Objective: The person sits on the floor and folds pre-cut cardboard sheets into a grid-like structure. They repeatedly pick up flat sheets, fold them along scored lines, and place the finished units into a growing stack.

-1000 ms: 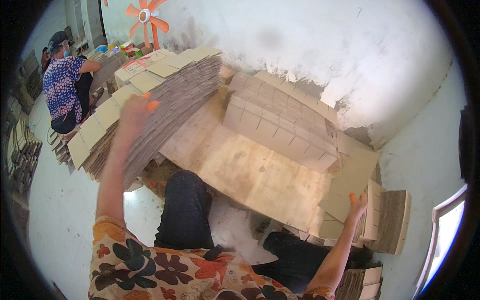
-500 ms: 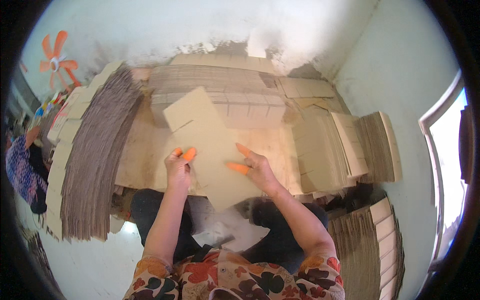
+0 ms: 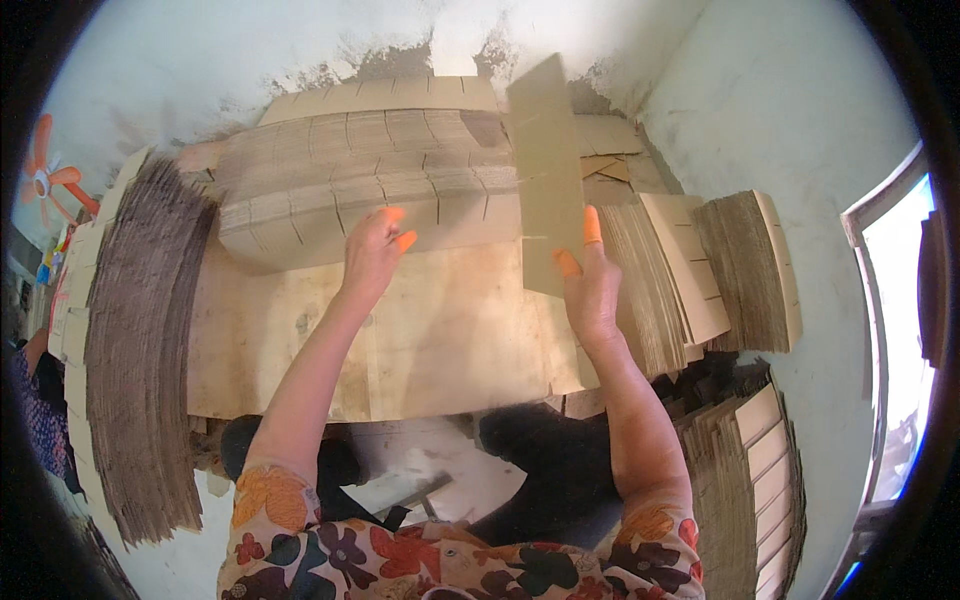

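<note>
Cardboard strip sits pinched in the right hand, left hand open and empty, so I'd steady its slotted edge first.

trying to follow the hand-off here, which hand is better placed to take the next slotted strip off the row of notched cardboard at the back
Left, probably. The left hand is empty, its fingers open right at the front edge of the notched cardboard row. The right hand already grips an upright slotted cardboard strip.
</note>
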A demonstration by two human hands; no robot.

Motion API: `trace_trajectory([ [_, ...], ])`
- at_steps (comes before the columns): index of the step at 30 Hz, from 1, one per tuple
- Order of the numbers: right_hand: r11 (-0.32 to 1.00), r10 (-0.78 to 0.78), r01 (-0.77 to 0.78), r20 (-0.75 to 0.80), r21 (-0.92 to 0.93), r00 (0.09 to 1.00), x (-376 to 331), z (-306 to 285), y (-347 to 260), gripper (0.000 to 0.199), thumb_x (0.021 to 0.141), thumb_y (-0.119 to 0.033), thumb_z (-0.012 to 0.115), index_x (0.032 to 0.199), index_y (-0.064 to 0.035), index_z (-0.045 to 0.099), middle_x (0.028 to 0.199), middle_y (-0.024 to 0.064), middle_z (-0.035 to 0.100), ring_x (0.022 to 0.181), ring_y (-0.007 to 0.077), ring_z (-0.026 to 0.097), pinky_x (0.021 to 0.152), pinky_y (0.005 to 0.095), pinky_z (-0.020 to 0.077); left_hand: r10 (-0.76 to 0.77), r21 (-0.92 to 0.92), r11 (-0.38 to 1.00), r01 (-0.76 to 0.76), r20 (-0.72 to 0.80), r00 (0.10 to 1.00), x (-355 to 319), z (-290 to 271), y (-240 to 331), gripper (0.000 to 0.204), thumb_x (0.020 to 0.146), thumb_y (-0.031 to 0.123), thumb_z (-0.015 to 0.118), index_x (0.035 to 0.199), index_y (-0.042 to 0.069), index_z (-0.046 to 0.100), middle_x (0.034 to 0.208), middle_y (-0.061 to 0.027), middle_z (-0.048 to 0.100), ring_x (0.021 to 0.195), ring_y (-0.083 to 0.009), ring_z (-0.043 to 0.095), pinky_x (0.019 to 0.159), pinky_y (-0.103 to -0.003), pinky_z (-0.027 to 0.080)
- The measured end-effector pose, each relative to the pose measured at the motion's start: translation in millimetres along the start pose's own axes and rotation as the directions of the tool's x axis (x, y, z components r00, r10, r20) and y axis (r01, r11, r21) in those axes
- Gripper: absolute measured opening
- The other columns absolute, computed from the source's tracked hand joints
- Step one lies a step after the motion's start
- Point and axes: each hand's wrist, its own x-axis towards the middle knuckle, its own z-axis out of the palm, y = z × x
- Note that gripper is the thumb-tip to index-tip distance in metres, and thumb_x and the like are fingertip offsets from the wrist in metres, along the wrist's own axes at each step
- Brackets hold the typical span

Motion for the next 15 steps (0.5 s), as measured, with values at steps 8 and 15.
trace_trajectory([
  [8,0.998,0.059,-0.058,-0.041,0.024,0.997,-0.9,10.9,22.7,0.07,0.085,-0.009,0.066,0.144,-0.0086,0.03,0.06,0.0177,0.054,0.049,0.0271,0.049,0.049,0.0351,0.0442,0.169,0.457,0.852,-0.255,0.22,0.961,65.2,77.0,6.5,0.033,0.072,0.012,0.073,0.101,0.003,0.058,0.095,-0.0131,0.059,0.1,-0.0277,0.05,0.086,-0.039,0.042],
  [15,0.997,0.002,0.005,-0.085,0.081,0.996,-3.6,4.7,18.2,0.071,0.085,-0.009,0.066,0.145,-0.0128,0.029,0.07,0.0191,0.059,0.051,0.0268,0.048,0.051,0.0323,0.0456,0.287,0.444,0.828,-0.342,0.188,0.939,75.7,96.1,-19.3,0.022,0.07,0.01,0.07,0.089,0.002,0.061,0.091,-0.0112,0.062,0.092,-0.0273,0.055,0.079,-0.039,0.047],
])
